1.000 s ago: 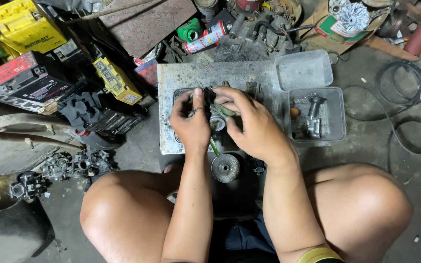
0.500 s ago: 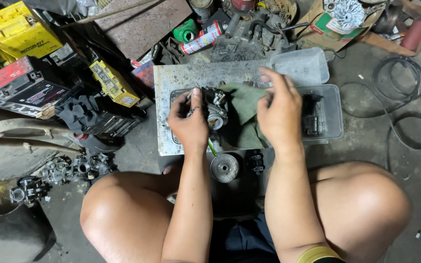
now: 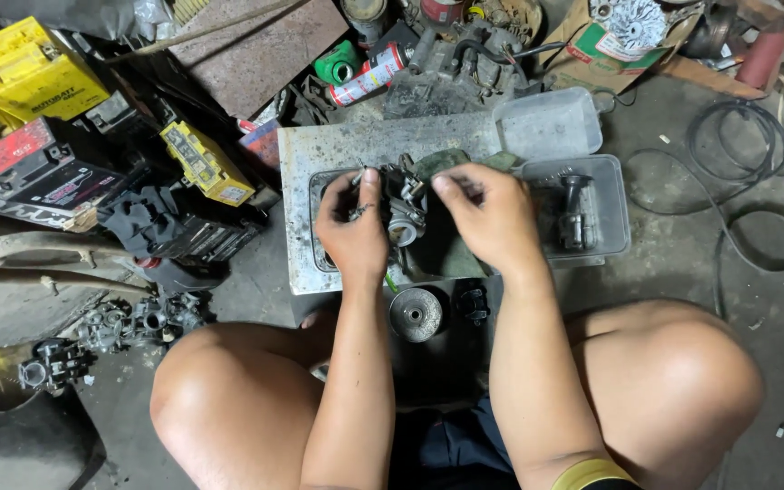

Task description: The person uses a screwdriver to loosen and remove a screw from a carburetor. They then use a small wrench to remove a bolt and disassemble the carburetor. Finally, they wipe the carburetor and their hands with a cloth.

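My left hand (image 3: 353,234) grips a small grey metal carburetor (image 3: 403,207) and holds it over a dark green cloth (image 3: 451,254) on a worn metal tray (image 3: 319,150). My right hand (image 3: 494,218) hovers just right of the carburetor, fingers curled and fingertips close to its top. Whether those fingers pinch a small part is hidden. Both forearms reach out between my bare knees.
A clear plastic box (image 3: 612,186) with metal parts (image 3: 576,216) sits right of the tray, its lid (image 3: 548,122) behind it. A round metal disc (image 3: 415,315) and a small black part (image 3: 475,304) lie on the floor. Batteries (image 3: 29,77), spray can (image 3: 367,77), cables (image 3: 737,145) surround.
My right hand has come back left from the plastic box to the carburetor. The left hand has kept its hold and tilted the carburetor slightly.
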